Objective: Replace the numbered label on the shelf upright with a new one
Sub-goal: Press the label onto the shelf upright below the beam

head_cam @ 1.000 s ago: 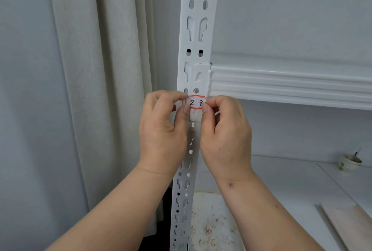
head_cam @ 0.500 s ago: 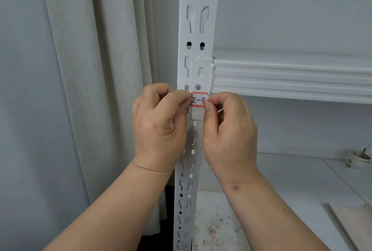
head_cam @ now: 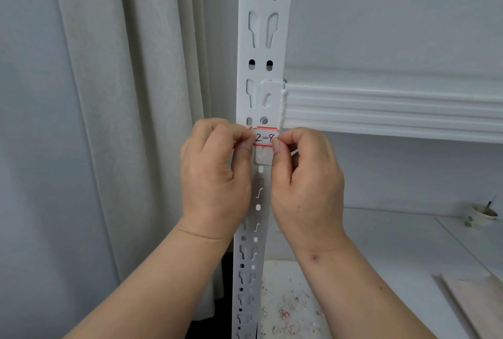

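Compared with half a second ago, little has changed: both hands keep the same pinch on the label [head_cam: 263,137], and the left thumb now covers a little less of its left end, so the handwritten "2-8" shows slightly more fully between the fingertips. The label, white with red bands along its top and bottom edges, lies flat against the face of the white slotted shelf upright [head_cam: 265,39], held between the two hands and just below the end of the shelf beam [head_cam: 392,110] that runs off above the right hand. The left hand [head_cam: 215,175] is curled with its back toward the camera, thumb and forefinger closed on the label's left end. The right hand [head_cam: 307,183] mirrors it, thumb tip pressed at the label's right lower corner and the other fingers folded into the palm. Both forearms rise from below, one on each side of the upright. Below the right wrist, scraps of paper [head_cam: 288,311] are scattered on a white shelf surface [head_cam: 394,243], and far to the right of the right hand a small bowl [head_cam: 484,213] stands on it. A pale curtain [head_cam: 130,94] hangs to the left of the left hand.
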Tool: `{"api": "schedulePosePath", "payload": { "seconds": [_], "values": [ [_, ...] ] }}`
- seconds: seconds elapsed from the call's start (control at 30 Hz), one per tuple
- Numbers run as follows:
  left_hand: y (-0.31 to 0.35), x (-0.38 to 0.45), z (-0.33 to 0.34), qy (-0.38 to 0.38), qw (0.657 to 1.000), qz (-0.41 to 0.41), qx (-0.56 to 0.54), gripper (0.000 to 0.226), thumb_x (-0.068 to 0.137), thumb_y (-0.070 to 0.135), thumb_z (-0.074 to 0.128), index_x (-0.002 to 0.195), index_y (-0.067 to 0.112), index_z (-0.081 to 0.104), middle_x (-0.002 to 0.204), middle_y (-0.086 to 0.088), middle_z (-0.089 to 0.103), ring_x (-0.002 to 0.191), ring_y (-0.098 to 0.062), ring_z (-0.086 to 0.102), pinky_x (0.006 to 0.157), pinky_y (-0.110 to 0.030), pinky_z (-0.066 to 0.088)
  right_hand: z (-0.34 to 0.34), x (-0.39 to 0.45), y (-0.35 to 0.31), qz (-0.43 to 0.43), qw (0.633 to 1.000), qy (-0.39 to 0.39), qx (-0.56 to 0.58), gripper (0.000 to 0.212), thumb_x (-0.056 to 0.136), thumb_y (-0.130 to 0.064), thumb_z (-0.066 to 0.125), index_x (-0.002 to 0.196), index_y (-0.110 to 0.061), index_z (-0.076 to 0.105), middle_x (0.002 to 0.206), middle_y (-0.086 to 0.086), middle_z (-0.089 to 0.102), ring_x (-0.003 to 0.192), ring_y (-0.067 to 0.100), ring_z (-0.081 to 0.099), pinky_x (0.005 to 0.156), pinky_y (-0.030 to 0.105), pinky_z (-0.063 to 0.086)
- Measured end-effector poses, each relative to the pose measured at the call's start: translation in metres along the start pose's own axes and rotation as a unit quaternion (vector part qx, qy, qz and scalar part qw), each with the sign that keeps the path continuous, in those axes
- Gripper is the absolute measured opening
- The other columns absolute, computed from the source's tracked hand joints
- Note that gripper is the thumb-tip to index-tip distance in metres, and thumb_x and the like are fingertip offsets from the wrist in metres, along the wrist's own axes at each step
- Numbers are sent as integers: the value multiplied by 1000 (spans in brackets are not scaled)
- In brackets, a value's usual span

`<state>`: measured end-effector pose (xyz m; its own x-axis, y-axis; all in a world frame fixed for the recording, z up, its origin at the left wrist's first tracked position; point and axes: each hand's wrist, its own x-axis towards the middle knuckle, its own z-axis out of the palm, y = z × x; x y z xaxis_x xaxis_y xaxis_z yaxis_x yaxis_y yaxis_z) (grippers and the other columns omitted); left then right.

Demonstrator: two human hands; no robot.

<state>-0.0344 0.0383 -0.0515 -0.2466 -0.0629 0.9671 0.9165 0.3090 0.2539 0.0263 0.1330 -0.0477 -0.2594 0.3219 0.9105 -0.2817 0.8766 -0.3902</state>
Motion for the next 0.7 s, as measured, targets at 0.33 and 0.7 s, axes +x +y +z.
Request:
{"api": "schedulePosePath", "payload": {
  "seconds": [0.33, 0.7],
  "values": [
    [-6, 4, -5, 11, 997, 56, 43, 6, 87, 5, 70, 91, 6, 75, 81, -7, 63, 78, -21, 58, 69, -48, 51, 1, 0, 1, -1, 1000, 10, 3, 7, 91, -14, 57, 87, -9, 59, 84, 0, 60, 72, 9, 49, 61, 17, 35],
    [-9, 7, -4, 4, 995, 82, 54, 6, 84, 0, 71, 85, 5, 74, 81, -8, 65, 75, -24, 59, 68, -48, 49, 2, 0, 1, 5, 1000, 8, 4, 8, 92, -16, 56, 89, -9, 59, 85, 0, 60, 71, 12, 52, 61, 19, 38]
  ]
}}
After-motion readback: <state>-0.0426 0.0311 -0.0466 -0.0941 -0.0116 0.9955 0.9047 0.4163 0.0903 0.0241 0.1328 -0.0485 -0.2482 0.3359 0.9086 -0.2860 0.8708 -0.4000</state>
